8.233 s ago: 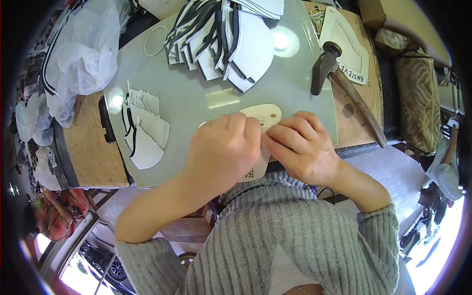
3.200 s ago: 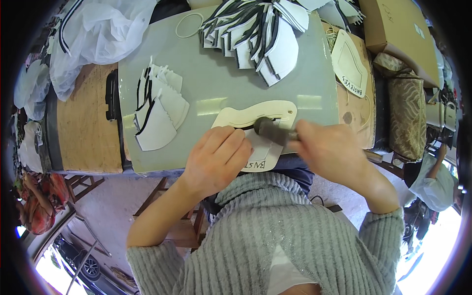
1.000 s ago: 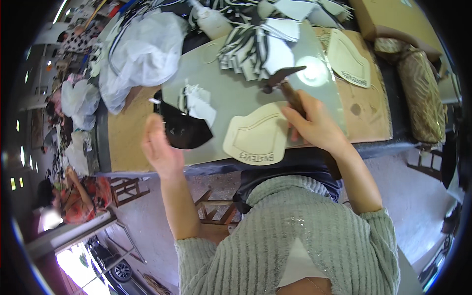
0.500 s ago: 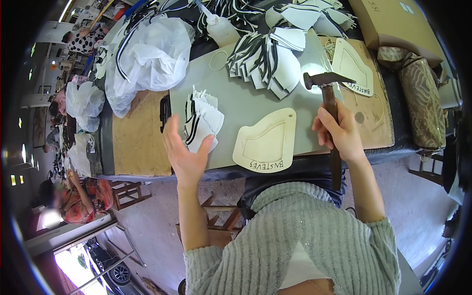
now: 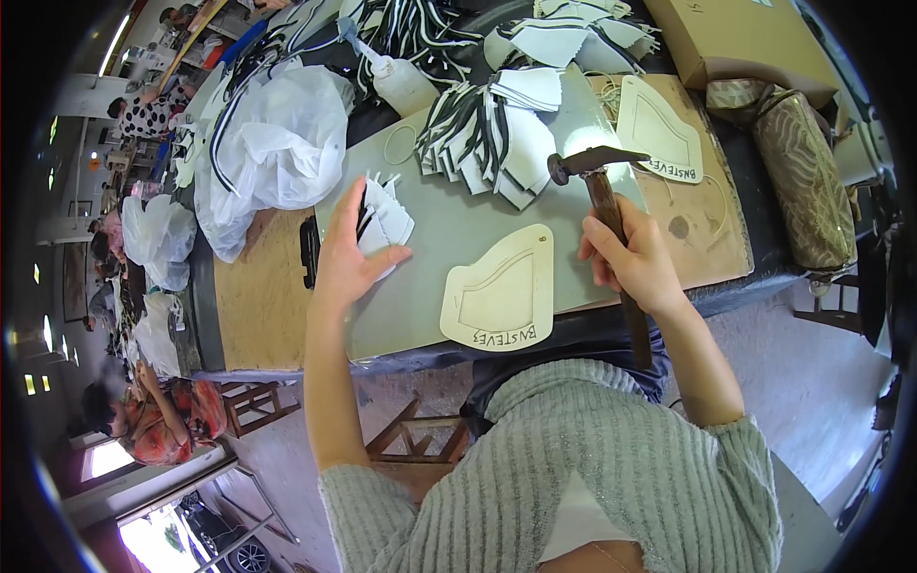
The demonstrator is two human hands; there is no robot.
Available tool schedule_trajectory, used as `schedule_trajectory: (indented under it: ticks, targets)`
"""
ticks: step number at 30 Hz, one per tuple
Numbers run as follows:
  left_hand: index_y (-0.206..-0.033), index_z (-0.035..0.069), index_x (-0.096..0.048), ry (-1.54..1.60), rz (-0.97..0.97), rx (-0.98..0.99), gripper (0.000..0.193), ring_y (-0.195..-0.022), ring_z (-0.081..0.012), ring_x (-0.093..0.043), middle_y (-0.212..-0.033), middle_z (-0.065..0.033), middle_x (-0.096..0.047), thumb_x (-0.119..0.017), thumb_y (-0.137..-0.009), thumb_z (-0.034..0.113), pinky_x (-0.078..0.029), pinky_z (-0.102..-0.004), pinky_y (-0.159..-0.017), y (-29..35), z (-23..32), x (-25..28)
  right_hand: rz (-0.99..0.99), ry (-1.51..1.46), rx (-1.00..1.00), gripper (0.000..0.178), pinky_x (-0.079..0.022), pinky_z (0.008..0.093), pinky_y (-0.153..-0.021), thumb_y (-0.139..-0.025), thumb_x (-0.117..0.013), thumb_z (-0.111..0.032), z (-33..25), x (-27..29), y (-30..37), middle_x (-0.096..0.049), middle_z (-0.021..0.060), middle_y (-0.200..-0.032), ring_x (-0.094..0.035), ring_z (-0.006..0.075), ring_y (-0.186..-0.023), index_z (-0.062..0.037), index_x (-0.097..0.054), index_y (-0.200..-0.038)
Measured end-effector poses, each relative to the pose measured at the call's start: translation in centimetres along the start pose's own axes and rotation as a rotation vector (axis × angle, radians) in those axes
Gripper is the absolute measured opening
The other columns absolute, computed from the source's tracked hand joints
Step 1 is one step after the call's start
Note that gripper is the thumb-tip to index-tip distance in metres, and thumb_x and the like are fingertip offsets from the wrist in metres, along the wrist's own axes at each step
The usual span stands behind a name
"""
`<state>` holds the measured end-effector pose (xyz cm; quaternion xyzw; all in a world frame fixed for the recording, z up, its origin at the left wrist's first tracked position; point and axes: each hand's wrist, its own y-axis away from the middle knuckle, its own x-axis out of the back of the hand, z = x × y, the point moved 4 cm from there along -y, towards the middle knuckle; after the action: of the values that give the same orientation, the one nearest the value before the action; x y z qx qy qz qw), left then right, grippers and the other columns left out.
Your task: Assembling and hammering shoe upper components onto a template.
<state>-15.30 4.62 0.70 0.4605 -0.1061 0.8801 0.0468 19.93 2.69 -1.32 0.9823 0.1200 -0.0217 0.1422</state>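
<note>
My right hand (image 5: 630, 253) is closed round the wooden handle of a hammer (image 5: 602, 191), its dark metal head raised above the grey board (image 5: 430, 258). At the left, my left hand (image 5: 344, 256) lies along the near side of a small stack of white pieces with black edging (image 5: 389, 218). Its fingers are straight and the thumb stands apart, hiding part of the stack; whether the palm touches it I cannot tell. Between the hands a cream card template (image 5: 497, 291) with a curved cut-out and handwriting lies flat.
A larger fanned pile of white and black pieces (image 5: 516, 143) lies farther back, beside a white squeeze bottle (image 5: 401, 84). White plastic bags (image 5: 277, 138) sit at the left. Another template (image 5: 659, 129), a cardboard box (image 5: 745, 48) and a patterned roll (image 5: 802, 181) are at the right.
My left hand has moved up against the small stack and now covers more of it. The hammer is still in my right hand. The whole view has shifted slightly.
</note>
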Motion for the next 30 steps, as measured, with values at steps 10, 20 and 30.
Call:
schedule_trajectory:
  ticks: [10, 20, 30]
  targets:
    - [-0.150, -0.003, -0.030, -0.448, 0.356, 0.043, 0.083, -0.138, -0.0465, -0.034, -0.148, -0.0283, -0.039, -0.067, -0.091, 0.042, -0.027, -0.0566, -0.112, 3.7, 3.9, -2.8, -0.010, -0.021, 0.040, 0.018, -0.035, 0.0198, -0.041, -0.103, -0.056, -0.020, 0.6, 0.2, -0.2, -0.063, 0.0044, -0.076, -0.053, 0.0058, -0.050, -0.0016, -0.052, -0.103]
    - [-0.149, -0.004, -0.031, -0.279, 0.168, 0.035, 0.081, -0.132, -0.0447, -0.042, -0.142, -0.0285, -0.045, -0.069, -0.092, 0.039, -0.032, -0.0487, -0.111, 1.3, 0.4, -2.4, 0.012, -0.004, 0.063, 0.018, -0.043, 0.0249, -0.049, -0.099, -0.061, -0.015, 0.4, 0.3, 0.4, -0.061, 0.0049, -0.073, -0.054, 0.0082, -0.052, 0.0003, -0.053, -0.098]
    - [-0.123, -0.006, -0.060, -0.092, 0.187, -0.219, 0.044, -0.115, -0.0344, -0.060, -0.121, -0.0212, -0.064, -0.070, -0.091, 0.023, -0.045, -0.0390, -0.100, -10.1, 13.5, -1.0, -0.016, 0.082, 0.068, 0.016, -0.044, 0.0236, -0.049, -0.099, -0.060, -0.015, 0.5, 1.1, 0.3, -0.061, 0.0027, -0.075, -0.055, 0.0069, -0.054, -0.0006, -0.053, -0.099]
